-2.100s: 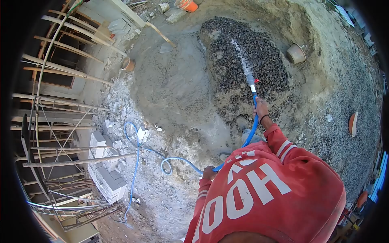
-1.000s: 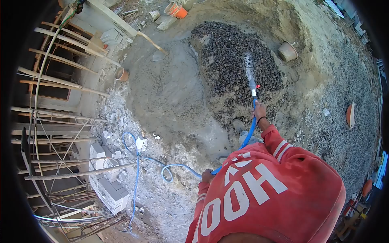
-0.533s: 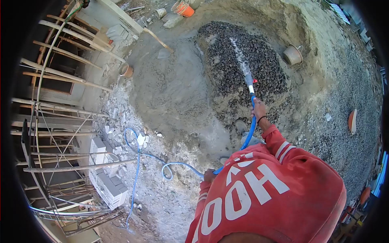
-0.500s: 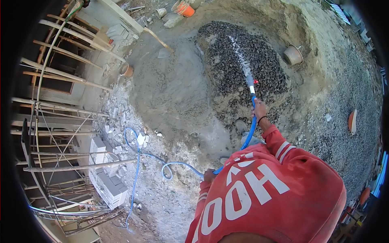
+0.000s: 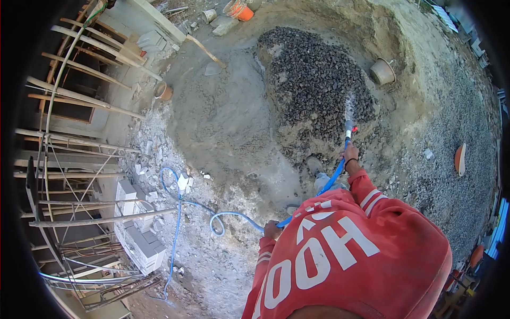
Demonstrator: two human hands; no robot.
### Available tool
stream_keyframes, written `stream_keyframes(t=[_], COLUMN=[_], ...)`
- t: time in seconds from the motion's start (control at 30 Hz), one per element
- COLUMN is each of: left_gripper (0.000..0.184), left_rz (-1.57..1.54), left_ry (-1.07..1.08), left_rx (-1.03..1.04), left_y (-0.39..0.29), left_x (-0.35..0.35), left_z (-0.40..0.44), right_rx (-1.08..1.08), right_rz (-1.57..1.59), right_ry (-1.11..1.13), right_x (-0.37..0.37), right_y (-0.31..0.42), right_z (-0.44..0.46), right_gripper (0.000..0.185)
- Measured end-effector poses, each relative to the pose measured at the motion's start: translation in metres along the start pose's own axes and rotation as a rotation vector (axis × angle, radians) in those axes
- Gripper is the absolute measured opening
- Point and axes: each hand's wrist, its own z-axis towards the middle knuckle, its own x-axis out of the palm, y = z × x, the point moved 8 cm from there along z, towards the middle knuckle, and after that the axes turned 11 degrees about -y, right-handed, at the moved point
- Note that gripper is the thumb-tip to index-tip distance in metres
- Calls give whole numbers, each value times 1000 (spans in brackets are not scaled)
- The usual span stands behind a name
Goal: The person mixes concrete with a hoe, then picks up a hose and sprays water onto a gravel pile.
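Note:
My right hand (image 5: 349, 152) is closed round the blue hose (image 5: 333, 179) just behind its nozzle (image 5: 348, 128), which has a red valve lever. Water (image 5: 349, 103) sprays from it onto the near right part of a dark gravel heap (image 5: 313, 69). Lower and to the left, my left hand (image 5: 272, 229) grips the same hose near my body. From there the hose trails left in a loop across the rubble-strewn ground. My shoe (image 5: 314, 164) stands at the heap's near edge.
Wet grey mortar (image 5: 223, 117) spreads left of the heap, with a long-handled tool (image 5: 206, 51) lying in it. Buckets stand around, one (image 5: 382, 71) to the right. Grey blocks (image 5: 141, 242) and bamboo scaffolding (image 5: 85, 146) line the left. Loose gravel (image 5: 451, 186) covers the right.
My right hand has swung the nozzle to the right and a little nearer to me. The water has shifted from the heap's far middle to its near right side.

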Motion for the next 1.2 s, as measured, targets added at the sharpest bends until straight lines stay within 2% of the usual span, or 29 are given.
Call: stream_keyframes(t=[0.1,0.17,0.33,0.53,0.67,0.77,0.8,0.93,1.07,1.13,1.2], left_gripper=[38,38,40,38,37,36,36,35,34,33,33], left_rz=[-13,-10,20,27,37,44,48,55,69,74,77], left_ry=[-14,-3,164,120,110,110,106,97,79,67,57], left_rx=[43,49,-22,43,59,64,67,74,74,76,75], left_y=[-2,-11,-10,-9,-7,-8,-9,-8,-8,-8,-6], left_x=[-1,-6,1,7,7,5,4,0,-3,-6,-6], left_z=[4,5,6,12,14,18,18,24,28,30,30], right_rx=[-32,-113,-124,-194,-100,-141,-95,-3,41,-83,-90], right_rz=[-23,-32,-68,-94,5,6,59,83,148,42,34], right_ry=[4,104,242,299,197,80,64,-58,10,67,107], right_x=[5,18,44,61,46,22,16,-8,-5,6,17], right_y=[11,23,46,56,46,35,26,6,6,23,34], right_z=[-19,-37,-85,-97,-80,-51,-39,-15,-18,-36,-60], right_gripper=[24,24,24,33,29,24,24,28,27,26,26])
